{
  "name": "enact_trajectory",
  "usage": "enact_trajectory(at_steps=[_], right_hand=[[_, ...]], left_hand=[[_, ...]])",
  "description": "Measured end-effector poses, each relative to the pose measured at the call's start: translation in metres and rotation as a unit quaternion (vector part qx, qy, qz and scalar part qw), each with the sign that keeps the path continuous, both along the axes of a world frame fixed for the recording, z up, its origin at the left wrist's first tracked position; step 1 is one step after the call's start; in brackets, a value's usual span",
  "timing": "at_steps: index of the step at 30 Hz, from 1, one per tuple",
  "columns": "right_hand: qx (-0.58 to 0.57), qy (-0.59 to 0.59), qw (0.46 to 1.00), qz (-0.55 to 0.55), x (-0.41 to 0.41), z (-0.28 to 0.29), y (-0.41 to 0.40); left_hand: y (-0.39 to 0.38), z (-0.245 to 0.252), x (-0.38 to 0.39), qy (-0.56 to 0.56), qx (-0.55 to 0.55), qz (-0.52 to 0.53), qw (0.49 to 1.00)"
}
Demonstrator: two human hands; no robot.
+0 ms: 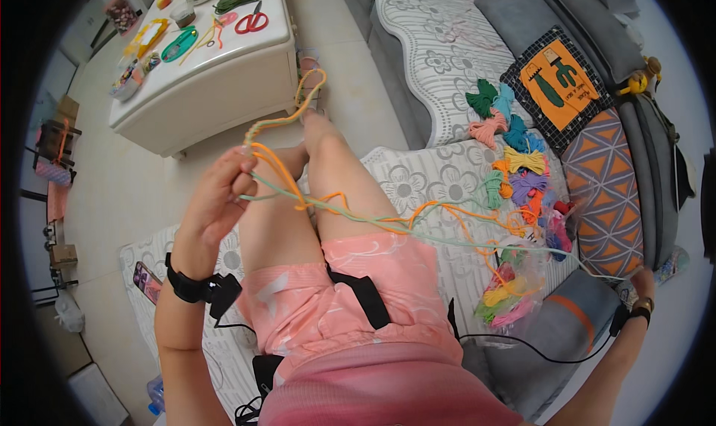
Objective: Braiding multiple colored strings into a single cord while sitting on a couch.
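Above my thighs, my left hand [215,197] pinches a braided length of orange and mint-green cord [274,121]; its upper end curls into a loop beyond the fingers. Loose orange cord [282,171] hangs from the pinch and trails right over my lap onto the sofa cover. A mint-green cord [475,243] runs from the left hand far to the right, up to my right hand [643,285]. That hand is stretched out at the picture's edge, small and partly blurred, with the cord's end at its fingers.
Several cord bundles [526,160] and a plastic bag of more cord [509,297] lie on the sofa at right. Red-handled scissors [251,23] and a green oval tray [179,44] rest on the white table [207,104]. A phone [147,282] lies at left. Black cables [537,350] run from wrist straps.
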State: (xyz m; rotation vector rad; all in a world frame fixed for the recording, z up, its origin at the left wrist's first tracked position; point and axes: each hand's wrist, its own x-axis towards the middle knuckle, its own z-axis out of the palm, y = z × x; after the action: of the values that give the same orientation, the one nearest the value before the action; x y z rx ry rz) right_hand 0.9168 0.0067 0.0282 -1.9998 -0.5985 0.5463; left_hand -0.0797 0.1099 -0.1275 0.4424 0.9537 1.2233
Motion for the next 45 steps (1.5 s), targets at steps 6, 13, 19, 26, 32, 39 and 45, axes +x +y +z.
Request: enact_trajectory(at_steps=[6,13,19,26,32,39,45], right_hand=[[-0.096,-0.502,0.744,0.430,-0.438,-0.092,0.164],[0.077,0.237,0.640,0.727,-0.802,-0.175,0.133],[0.031,0.571,0.622,0.534,-0.743,-0.151,0.140],[-0.246,-0.025,0.799,0.548,-0.541,-0.109,0.124],[-0.037,0.131,0.931,0.338,-0.505,-0.071,0.117],[-0.194,-0.115,0.932,0.282,-0.338,-0.065,0.107],[-0.207,-0.397,0.886,0.121,-0.134,-0.017,0.047]], left_hand=[[-0.005,0.022,0.019,-0.050,-0.004,-0.075,0.996],[-0.008,0.019,0.029,-0.082,-0.004,-0.073,0.994],[-0.012,0.019,0.013,-0.018,-0.025,-0.025,0.999],[-0.006,0.016,0.032,-0.022,-0.003,-0.043,0.999],[0.005,0.016,0.050,-0.054,0.013,-0.075,0.996],[0.011,0.009,-0.001,-0.078,-0.020,0.033,0.996],[0.004,0.003,-0.007,-0.052,-0.034,0.050,0.997]])
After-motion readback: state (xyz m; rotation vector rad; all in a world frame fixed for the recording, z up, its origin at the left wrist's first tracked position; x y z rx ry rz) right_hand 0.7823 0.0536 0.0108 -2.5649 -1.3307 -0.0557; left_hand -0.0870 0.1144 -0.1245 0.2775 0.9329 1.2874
